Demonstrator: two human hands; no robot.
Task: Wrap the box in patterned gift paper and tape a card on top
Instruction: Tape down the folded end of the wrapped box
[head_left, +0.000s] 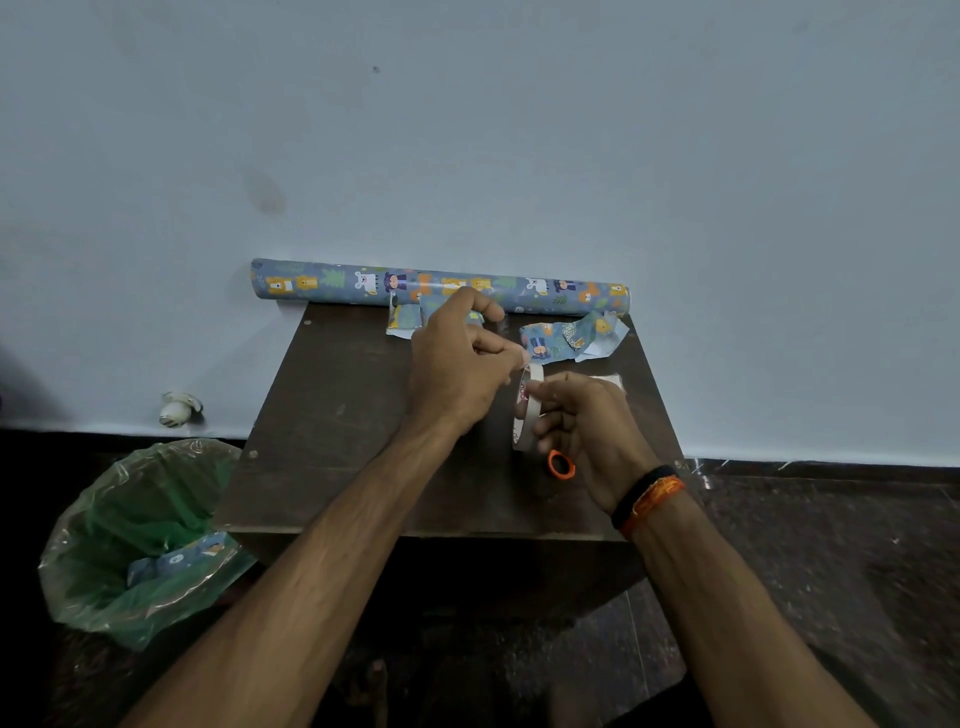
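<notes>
My right hand (592, 431) grips a roll of clear tape (525, 410), held upright on edge over the dark table (332, 415). My left hand (457, 364) pinches at the top of the roll, at the tape's end. Behind my left hand sits the box wrapped in blue animal-patterned paper (404, 318), mostly hidden by the hand. A long roll of the same gift paper (332, 283) lies along the wall at the table's back edge. A white card (610, 380) peeks out behind my right hand.
A crumpled scrap of patterned paper (574, 338) lies at the back right of the table. An orange scissors handle (561, 464) shows under my right hand. A bin lined with a green bag (140, 540) stands on the floor at the left, with paper scraps inside.
</notes>
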